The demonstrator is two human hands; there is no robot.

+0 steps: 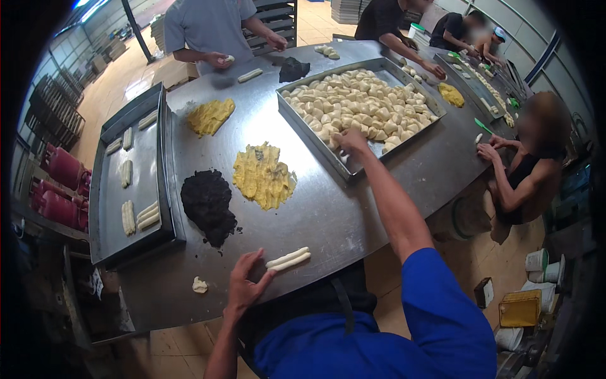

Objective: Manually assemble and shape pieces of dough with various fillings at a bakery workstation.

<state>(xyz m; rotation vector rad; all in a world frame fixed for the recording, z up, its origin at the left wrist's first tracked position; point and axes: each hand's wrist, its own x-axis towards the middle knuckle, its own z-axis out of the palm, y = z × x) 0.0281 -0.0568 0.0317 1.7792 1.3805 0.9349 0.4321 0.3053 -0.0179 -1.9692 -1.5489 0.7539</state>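
My left hand rests open on the steel table, thumb touching the end of two side-by-side dough sticks. My right hand reaches into the near edge of a large tray of pale dough pieces, fingers bent onto a piece. Between my hands and the far side lie a black filling heap and a yellow filling heap. A small dough scrap sits left of my left hand.
A long tray with dough sticks is at left, near red gas cylinders. Another yellow heap is farther back. Co-workers stand across the table and at right. Buckets stand on the floor at lower right.
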